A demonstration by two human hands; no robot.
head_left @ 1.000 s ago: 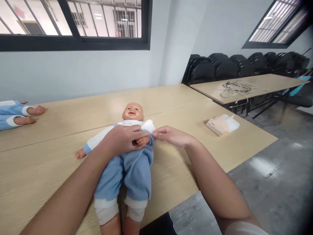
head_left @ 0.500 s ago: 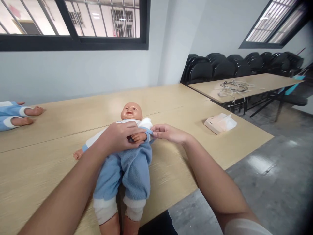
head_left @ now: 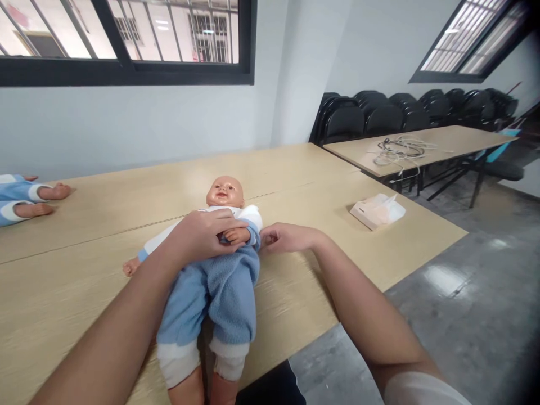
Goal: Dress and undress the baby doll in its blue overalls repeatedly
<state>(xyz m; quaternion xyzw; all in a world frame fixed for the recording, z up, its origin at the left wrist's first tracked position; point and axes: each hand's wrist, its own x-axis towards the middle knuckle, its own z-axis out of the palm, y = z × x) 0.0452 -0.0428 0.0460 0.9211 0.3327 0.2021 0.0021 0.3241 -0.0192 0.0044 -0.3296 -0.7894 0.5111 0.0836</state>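
While clasping blue-and-white-clad plastic doll with left hand near front edge of tan wooden surface, curls right hand at its cuff, cannot tell if gripping, between matching doll and beige cardboard tissue box.

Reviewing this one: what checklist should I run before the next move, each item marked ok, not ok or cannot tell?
1. Doll lying face up on the table: ok.
2. Left hand holding the doll's bent-in hand: ok, it sits between thumb and fingers.
3. Right hand gripping the blue cuff: cannot tell; the fingertips are right beside it, but contact is unclear.
4. Tissue box away from both hands: ok, it stands apart, beyond the right hand.
5. Second doll fully in view: not ok, only its lower part shows at the picture's left edge.
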